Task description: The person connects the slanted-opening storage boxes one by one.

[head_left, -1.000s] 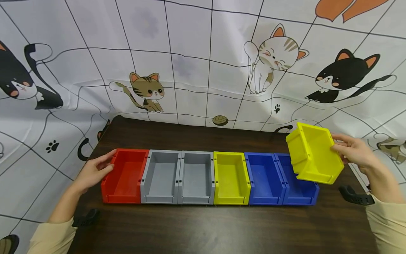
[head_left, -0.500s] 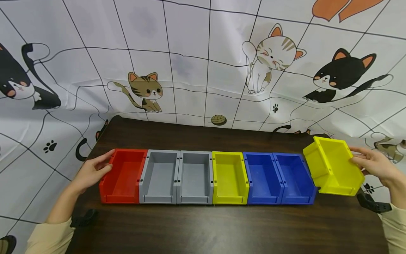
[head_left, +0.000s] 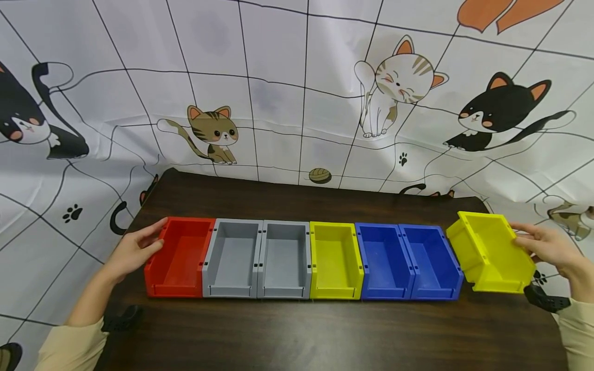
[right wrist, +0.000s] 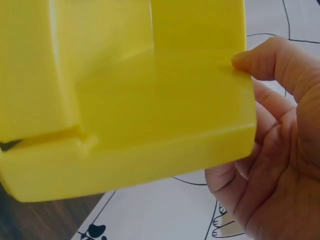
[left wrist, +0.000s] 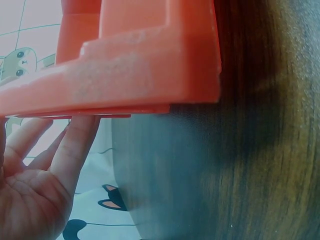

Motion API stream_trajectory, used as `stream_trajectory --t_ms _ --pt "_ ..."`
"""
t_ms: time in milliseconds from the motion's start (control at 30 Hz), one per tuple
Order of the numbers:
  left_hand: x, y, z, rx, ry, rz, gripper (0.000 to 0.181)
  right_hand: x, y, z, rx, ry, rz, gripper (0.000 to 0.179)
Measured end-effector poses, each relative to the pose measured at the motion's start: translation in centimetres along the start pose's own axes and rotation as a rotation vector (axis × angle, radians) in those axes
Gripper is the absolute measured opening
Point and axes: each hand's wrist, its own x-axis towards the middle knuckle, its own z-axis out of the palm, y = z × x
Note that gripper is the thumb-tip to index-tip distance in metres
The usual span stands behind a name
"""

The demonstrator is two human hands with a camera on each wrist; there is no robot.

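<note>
Toward the right end of the table, my right hand holds a yellow storage bin by its right wall. The right wrist view shows the thumb over that wall's edge and the other fingers outside it. The bin tilts slightly, close beside the end blue bin; whether its base touches the table is hidden. At the row's other end, my left hand rests against the left wall of a red bin. Its extended fingers touch the red wall from outside.
Between the red and blue bins stand two grey bins, another yellow bin and a second blue bin, side by side on the dark wooden table. A white cat-print cloth hangs behind.
My right hand has carried the yellow bin rightward and down, from over the end blue bin to beside it. My left hand has stayed against the red bin.
</note>
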Motion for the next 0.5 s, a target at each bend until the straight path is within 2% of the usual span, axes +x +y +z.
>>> stream_trajectory --t_ms 500 --pt "0.2 -0.04 -0.05 0.009 -0.01 -0.012 0.052 0.51 0.28 0.39 0.003 -0.039 0.018 0.058"
